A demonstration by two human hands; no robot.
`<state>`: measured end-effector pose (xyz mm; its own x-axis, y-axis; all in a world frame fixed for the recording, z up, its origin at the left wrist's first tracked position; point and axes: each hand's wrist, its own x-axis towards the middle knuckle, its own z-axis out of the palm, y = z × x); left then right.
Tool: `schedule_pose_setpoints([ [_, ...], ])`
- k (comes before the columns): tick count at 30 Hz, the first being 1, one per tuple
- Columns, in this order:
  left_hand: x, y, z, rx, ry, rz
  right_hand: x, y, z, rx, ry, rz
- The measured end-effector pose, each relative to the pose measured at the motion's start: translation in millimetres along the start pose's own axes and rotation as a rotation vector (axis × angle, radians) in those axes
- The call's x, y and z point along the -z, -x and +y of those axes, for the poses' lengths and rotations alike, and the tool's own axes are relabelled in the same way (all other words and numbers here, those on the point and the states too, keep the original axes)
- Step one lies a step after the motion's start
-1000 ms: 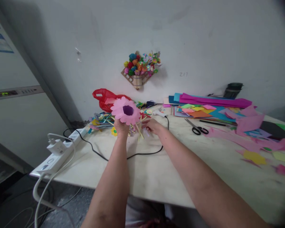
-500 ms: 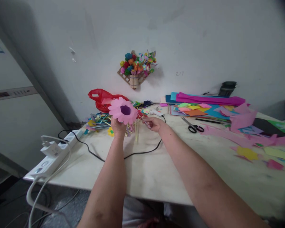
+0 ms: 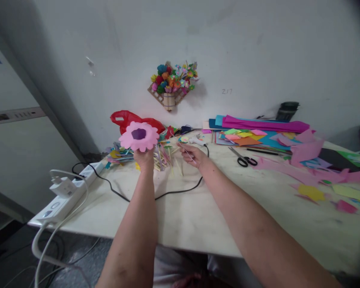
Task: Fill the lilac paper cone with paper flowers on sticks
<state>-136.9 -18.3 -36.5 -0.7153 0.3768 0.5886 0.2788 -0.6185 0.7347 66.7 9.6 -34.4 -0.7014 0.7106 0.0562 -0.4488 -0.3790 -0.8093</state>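
A large pink paper flower (image 3: pixel 150 138) with scalloped petals and a dark purple centre is held up by my left hand (image 3: pixel 144 160). The petals hide most of those fingers and whatever part they grip. My right hand (image 3: pixel 193 155) pinches a thin pinkish stick (image 3: pixel 187 153) that slants across its fingers. Under and between my hands lies a heap of thin paper strips and small paper flowers (image 3: pixel 165 158). Just beyond my right hand rests a white glue gun (image 3: pixel 197 141) with a black cord.
Black-handled scissors (image 3: pixel 243 161) lie to the right, near coloured paper sheets (image 3: pixel 267 126) and pink scraps (image 3: pixel 315 176). A red plastic bag (image 3: pixel 123 119) is at the back. A white power strip (image 3: pixel 60 204) sits left. Paper flowers in a holder (image 3: pixel 169 101) hang on the wall.
My left hand has moved left with the pink flower, away from my right hand, and the flower's tilt has changed. My right hand, still with the stick, has shifted only slightly.
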Motion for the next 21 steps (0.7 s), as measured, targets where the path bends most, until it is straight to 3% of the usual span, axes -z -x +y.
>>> schedule_pose_setpoints([
  [3,-2.5,-3.6,6.3,0.025,0.202,0.031,3.1,-1.4,2.2,-0.04,0.009,0.006],
  [8,-1.2,-6.3,8.4,0.083,0.316,0.109,2.6,-2.7,2.5,-0.016,-0.028,-0.069],
  [14,3.1,-6.5,3.6,0.206,0.388,0.052,1.2,-2.7,3.2,0.005,-0.049,-0.098],
  [21,1.0,-7.6,2.1,0.174,0.298,0.071,1.7,-4.6,1.7,-0.027,-0.005,0.046],
])
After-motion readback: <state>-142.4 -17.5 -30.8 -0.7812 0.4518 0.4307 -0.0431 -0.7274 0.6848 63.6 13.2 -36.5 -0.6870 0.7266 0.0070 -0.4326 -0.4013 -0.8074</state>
